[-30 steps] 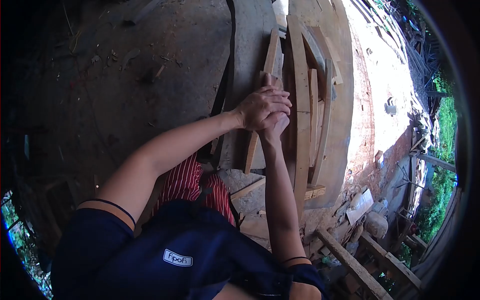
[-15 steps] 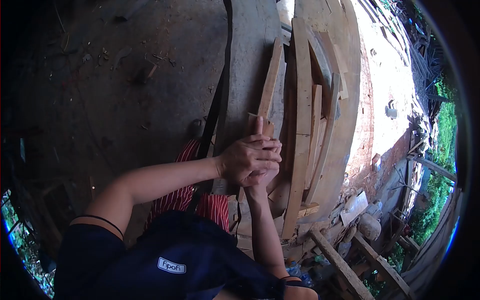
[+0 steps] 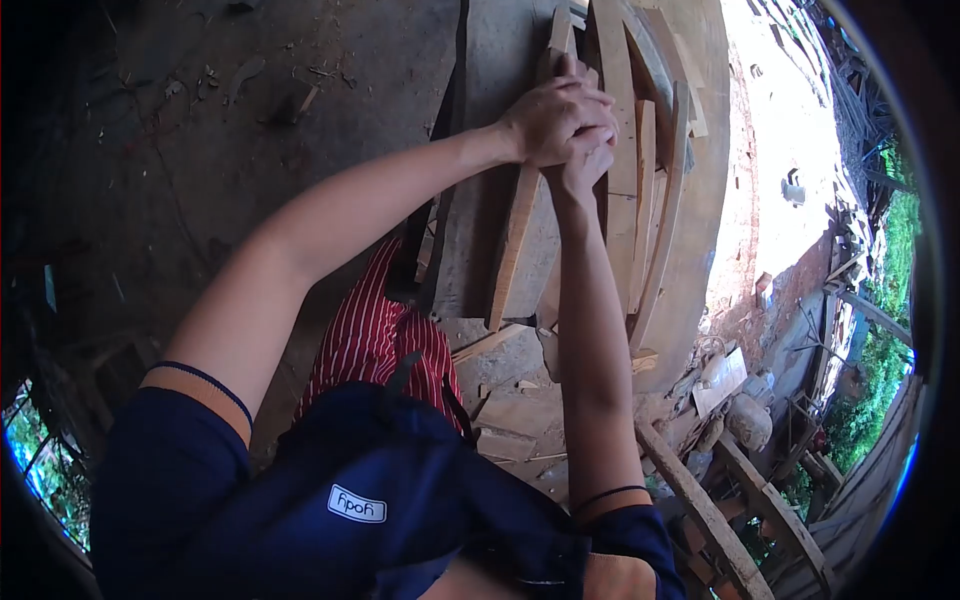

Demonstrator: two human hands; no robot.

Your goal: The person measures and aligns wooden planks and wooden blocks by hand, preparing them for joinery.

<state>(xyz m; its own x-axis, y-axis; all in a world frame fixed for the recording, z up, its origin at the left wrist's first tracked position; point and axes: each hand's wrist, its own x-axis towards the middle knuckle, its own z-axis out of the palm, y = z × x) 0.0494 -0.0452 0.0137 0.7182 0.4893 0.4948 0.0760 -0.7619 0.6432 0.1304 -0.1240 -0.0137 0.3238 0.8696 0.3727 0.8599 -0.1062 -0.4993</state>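
Both my hands are clasped together around what looks like a wooden hand plane (image 3: 547,68), mostly hidden by the fingers. My left hand (image 3: 553,120) lies over the top, its fingers wrapped across the right. Beneath and to its right, my right hand (image 3: 588,165) is closed, with the arm stretched straight forward. Under the hands runs a narrow wooden strip (image 3: 514,250), lying lengthwise on a thick grey plank (image 3: 478,75). The strip's near end shows below the wrists, its far end above the hands.
Several long wooden strips (image 3: 622,190) lie just right of the hands on a broad wooden board (image 3: 705,200). Wood scraps (image 3: 505,415) lie on the ground near my legs. Rough timbers (image 3: 700,505) stand at lower right, by a whitish jug (image 3: 748,425).
Both hands have slid forward along the strip, away from my body, with the hand plane in them. My arms have straightened, and the strip's near end is now uncovered.
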